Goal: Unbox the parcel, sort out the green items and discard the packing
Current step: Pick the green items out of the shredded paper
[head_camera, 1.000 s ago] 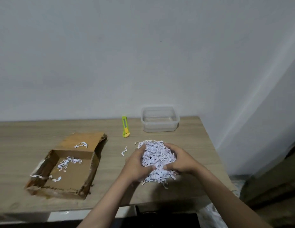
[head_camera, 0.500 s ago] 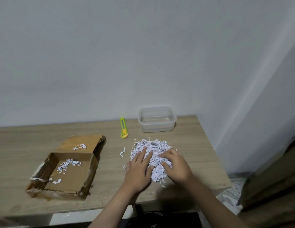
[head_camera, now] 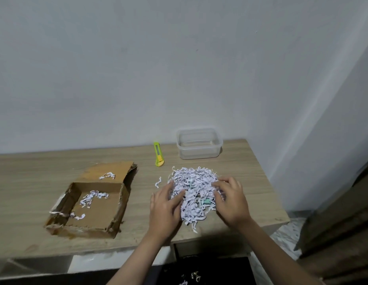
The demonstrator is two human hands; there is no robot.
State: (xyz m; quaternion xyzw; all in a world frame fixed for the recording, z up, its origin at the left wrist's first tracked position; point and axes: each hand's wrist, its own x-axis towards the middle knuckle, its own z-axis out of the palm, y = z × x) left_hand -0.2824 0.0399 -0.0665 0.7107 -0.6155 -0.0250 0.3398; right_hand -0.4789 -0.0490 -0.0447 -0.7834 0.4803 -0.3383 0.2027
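Note:
A heap of white shredded paper [head_camera: 194,182] lies on the wooden table [head_camera: 35,177], right of centre. My left hand [head_camera: 165,204] rests flat on its left side, fingers spread. My right hand [head_camera: 230,198] presses on its right side, fingers spread too. Between the hands a small pale green item [head_camera: 206,201] shows through the shreds, and another greenish bit [head_camera: 191,183] sits higher in the heap. The opened cardboard box [head_camera: 92,200] lies to the left with a few paper strips inside.
A clear plastic container [head_camera: 199,143] stands at the back of the table, near the wall. A yellow-green utility knife [head_camera: 158,154] lies left of it. The table's right edge is close to my right hand. A dark bin opening [head_camera: 210,270] is below the front edge.
Both hands set the gathered paper heap down on the table and spread it apart. The hands moved outward, and green pieces now show between them.

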